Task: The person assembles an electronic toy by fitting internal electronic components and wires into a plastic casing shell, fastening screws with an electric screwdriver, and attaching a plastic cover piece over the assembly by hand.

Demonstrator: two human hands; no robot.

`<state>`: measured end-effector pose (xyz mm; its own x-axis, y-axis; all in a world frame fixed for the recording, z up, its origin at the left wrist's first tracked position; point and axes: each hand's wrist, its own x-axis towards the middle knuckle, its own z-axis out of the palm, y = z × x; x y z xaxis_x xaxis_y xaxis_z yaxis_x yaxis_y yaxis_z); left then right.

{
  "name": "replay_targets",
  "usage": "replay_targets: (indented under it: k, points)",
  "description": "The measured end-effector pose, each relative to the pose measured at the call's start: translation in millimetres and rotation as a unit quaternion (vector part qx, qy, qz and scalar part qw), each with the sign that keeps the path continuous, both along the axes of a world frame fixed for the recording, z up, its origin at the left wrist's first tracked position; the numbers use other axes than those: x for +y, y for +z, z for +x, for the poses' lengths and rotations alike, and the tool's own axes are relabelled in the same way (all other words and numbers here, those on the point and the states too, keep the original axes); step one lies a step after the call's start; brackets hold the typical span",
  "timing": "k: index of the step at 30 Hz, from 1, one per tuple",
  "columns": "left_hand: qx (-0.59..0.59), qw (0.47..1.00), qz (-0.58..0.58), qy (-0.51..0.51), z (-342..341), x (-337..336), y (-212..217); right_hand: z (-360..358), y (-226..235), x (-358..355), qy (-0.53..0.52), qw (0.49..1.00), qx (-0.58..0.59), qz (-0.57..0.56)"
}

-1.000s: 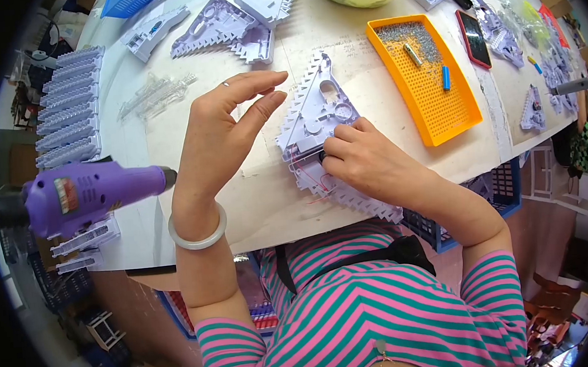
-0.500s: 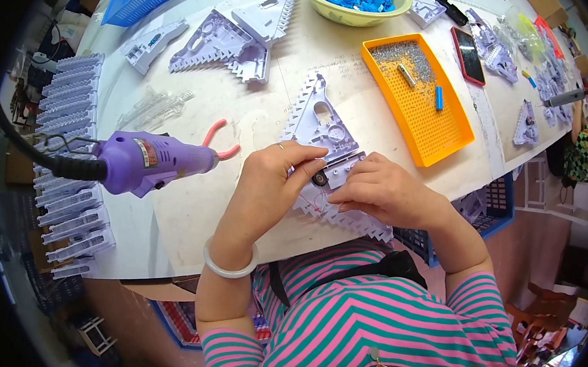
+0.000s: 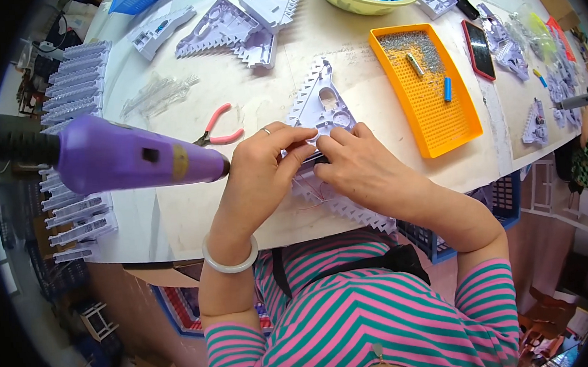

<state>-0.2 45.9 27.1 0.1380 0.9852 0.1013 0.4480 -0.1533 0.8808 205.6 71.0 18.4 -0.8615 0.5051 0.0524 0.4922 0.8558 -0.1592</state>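
On the pale surface (image 3: pixel 173 216) lies a lavender, saw-toothed triangular plastic housing (image 3: pixel 312 106). Our left hand (image 3: pixel 262 164) and right hand (image 3: pixel 359 162) meet at its near edge, fingertips pinched narrow; we cannot tell what they hold. Pink-handled pliers (image 3: pixel 225 140) lie near our left hand.

Bright, diffuse light covers the pale counter (image 3: pixel 133 229), casting soft, faint shadows. Fisheye distortion curves its edges; the corners fall black, and the dim floor (image 3: pixel 129 311) below seems slightly blurred.
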Motion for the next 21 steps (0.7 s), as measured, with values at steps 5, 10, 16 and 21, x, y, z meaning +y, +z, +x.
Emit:
replay_targets:
  k: [5,10,16,21]
  points:
    - [0.059,0.990,-0.125,-0.017,3,-9,22,2,-7,5,0.028,0.999,0.032,0.002]
    - [0.076,0.995,-0.063,-0.014,4,-28,7,5,-9,4,0.039,0.997,0.063,-0.008]
    - [0.172,0.981,0.085,0.015,28,-46,-21,3,-3,-7,-0.042,0.998,0.029,0.021]
    - [0.176,0.976,0.122,0.030,27,-47,-32,0,-23,-20,-0.152,0.980,0.129,0.018]
